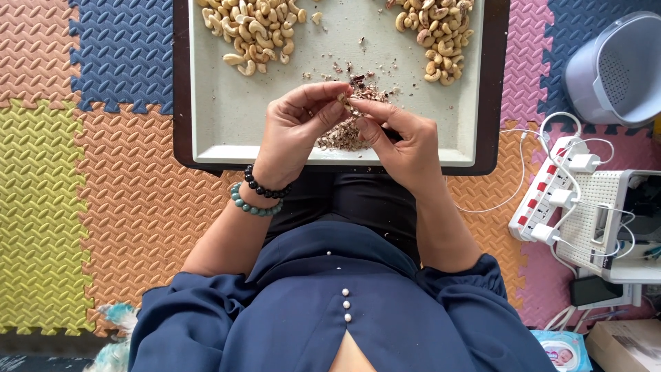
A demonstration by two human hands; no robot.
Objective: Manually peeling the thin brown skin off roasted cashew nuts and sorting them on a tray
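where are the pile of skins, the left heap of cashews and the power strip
pile of skins (342, 136), head view, lower middle of the pile
left heap of cashews (256, 31), head view, centre of the heap
power strip (547, 196), head view, middle of its white body

The nut (342, 98) pinched between the left hand (295, 131) and right hand (403, 141) is mostly hidden by fingertips. Beyond it, the tray (206, 103) and both cashew piles (256, 31) run off the top edge.

left hand (297, 131) + right hand (403, 141): pinch one cashew (342, 98) | over skins pile (342, 134) | tray (227, 131)
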